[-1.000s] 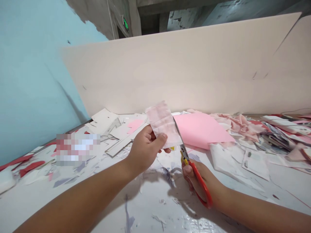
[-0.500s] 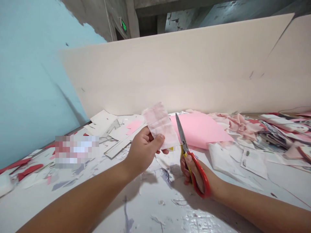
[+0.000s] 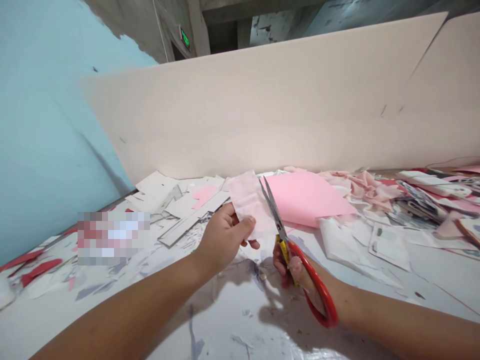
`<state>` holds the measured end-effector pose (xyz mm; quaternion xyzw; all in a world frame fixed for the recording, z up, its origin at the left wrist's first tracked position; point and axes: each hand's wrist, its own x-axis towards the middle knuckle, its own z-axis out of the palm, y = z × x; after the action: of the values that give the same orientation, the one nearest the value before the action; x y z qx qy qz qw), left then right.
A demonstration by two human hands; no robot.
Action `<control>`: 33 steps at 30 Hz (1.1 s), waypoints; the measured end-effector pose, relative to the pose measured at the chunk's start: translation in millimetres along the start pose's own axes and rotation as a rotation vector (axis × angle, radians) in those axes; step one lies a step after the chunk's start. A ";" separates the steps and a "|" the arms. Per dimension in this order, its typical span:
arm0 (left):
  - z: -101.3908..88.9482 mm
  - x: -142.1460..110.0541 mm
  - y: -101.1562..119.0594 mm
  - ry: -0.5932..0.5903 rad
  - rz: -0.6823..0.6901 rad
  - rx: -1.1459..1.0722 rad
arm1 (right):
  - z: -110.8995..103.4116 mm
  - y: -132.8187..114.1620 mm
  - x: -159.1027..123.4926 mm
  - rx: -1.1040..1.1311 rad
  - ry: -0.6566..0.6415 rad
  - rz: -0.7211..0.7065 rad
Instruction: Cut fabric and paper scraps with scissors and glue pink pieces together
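Note:
Pinched between the thumb and fingers of my left hand [image 3: 228, 232] is a pale pink piece of thin fabric [image 3: 252, 196], raised above the table. My right hand [image 3: 300, 272] grips scissors [image 3: 318, 292] with red and yellow handles, the fingers through the loops. The blades are slightly parted and point up and away, close to the fabric's right edge; whether they touch it I cannot tell. Behind the blades lies a bright pink sheet [image 3: 305, 197] on the table.
Cardboard pieces [image 3: 157, 187] and paper scraps lie at the back left, red scraps [image 3: 39, 272] further left. Crumpled peach fabric [image 3: 369, 187] and a white packet [image 3: 390, 245] lie to the right. A tall beige panel [image 3: 262, 110] stands behind the white table [image 3: 225, 325], beside a blue wall [image 3: 45, 125].
The scissors moved off the fabric's right edge, then came back near it with blades parted. The fabric turned a little in my left hand, which keeps its hold.

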<state>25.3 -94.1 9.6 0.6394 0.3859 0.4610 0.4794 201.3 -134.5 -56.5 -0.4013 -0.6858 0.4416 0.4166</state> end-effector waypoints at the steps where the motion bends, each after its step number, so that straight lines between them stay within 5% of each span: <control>1: 0.1 -0.3 0.2 -0.006 -0.003 -0.001 | 0.4 -0.1 -0.2 -0.004 -0.030 -0.001; 33: 5.9 -6.1 1.1 -0.128 -0.050 -0.079 | 10.1 3.5 -0.4 -0.006 0.084 -0.034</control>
<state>29.4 -101.5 8.6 0.6383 0.3518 0.4221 0.5391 192.7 -136.5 -62.5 -0.4088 -0.6757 0.4152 0.4515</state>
